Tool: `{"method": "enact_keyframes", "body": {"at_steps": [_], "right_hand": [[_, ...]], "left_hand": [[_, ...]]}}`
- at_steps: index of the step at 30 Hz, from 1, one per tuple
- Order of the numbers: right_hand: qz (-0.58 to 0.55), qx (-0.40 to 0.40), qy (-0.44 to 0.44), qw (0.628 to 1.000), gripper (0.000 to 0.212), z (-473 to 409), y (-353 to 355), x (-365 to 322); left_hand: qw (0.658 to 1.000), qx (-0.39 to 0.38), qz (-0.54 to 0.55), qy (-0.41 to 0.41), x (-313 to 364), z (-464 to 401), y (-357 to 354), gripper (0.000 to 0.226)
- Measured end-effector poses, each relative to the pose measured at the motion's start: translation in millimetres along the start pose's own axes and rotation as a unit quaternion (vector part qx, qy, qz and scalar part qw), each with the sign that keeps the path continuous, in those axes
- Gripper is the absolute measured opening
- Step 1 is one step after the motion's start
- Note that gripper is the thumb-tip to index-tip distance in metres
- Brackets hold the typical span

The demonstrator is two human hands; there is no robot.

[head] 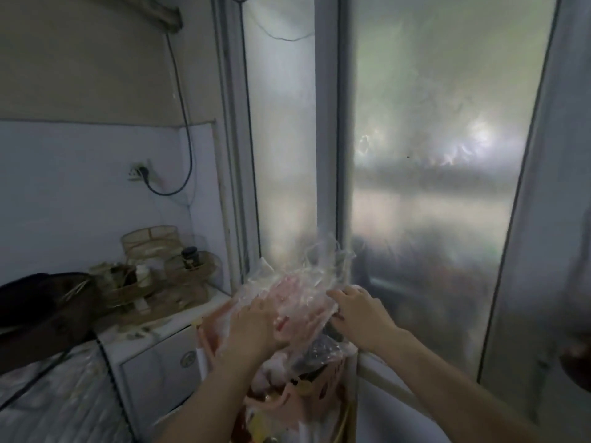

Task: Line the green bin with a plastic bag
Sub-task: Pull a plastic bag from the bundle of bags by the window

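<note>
A crumpled clear plastic bag (pixel 303 282) sticks up from a bundle of bags in front of the frosted glass door. My left hand (pixel 252 327) presses on the left side of the bundle with its fingers curled into the plastic. My right hand (pixel 358 311) grips the bundle's right side, fingers over the clear plastic. Beneath the hands hang pinkish bags and a printed carton (pixel 307 388). No green bin is in view. The picture is blurred by motion.
A white cabinet (pixel 160 356) stands at the left, carrying woven baskets (pixel 150 251) and a dark jar (pixel 190 255). A dark bag (pixel 41 311) lies further left. A cable hangs from a wall socket (pixel 139 172). The frosted glass door (pixel 441 187) fills the right.
</note>
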State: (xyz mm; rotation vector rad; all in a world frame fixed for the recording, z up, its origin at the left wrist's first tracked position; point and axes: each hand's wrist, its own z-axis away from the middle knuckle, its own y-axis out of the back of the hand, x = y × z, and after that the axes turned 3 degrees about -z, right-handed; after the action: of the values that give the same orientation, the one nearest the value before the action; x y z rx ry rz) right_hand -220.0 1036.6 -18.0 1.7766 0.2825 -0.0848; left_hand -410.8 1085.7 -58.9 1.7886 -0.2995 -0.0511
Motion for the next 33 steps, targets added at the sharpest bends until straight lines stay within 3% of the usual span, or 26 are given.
{"method": "enact_keyframes", "body": {"at_steps": [2, 11, 13, 15, 18, 22, 28, 33], "right_hand": [[0.001, -0.015, 0.007, 1.000, 0.046, -23.9, -13.9, 1.3], [0.004, -0.038, 0.036, 0.999, 0.061, -103.8, -70.6, 1.9], [0.012, -0.038, 0.036, 0.999, 0.064, -117.6, -77.0, 1.9], [0.021, -0.048, 0.030, 0.998, 0.069, -129.7, -80.5, 1.6], [0.037, -0.037, 0.020, 0.998, 0.085, -144.3, -82.6, 1.6], [0.037, 0.032, 0.014, 0.999, 0.101, -158.0, -82.4, -2.2], [0.038, 0.156, 0.010, 0.987, 0.090, -164.9, -69.6, -2.6], [-0.008, 0.096, -0.045, 0.994, 0.100, -129.8, -64.5, 25.3]], "left_hand": [[1.000, -0.006, -0.005, 0.016, -10.2, -13.4, -14.9, 0.084], [0.998, -0.052, 0.005, 0.038, -18.2, -84.4, -69.9, 0.124], [0.998, -0.037, -0.042, 0.025, -22.1, -100.5, -76.3, 0.104], [0.997, -0.015, -0.073, 0.001, -32.6, -117.9, -74.5, 0.066], [0.999, 0.003, 0.031, -0.008, -52.0, -143.2, -58.9, 0.027], [0.990, -0.005, 0.126, -0.068, -64.2, -166.0, -28.7, 0.031], [0.971, -0.034, 0.127, -0.202, -51.5, -171.2, 20.7, 0.030], [0.930, -0.017, 0.235, -0.283, -7.2, -159.0, 71.2, 0.025]]}}
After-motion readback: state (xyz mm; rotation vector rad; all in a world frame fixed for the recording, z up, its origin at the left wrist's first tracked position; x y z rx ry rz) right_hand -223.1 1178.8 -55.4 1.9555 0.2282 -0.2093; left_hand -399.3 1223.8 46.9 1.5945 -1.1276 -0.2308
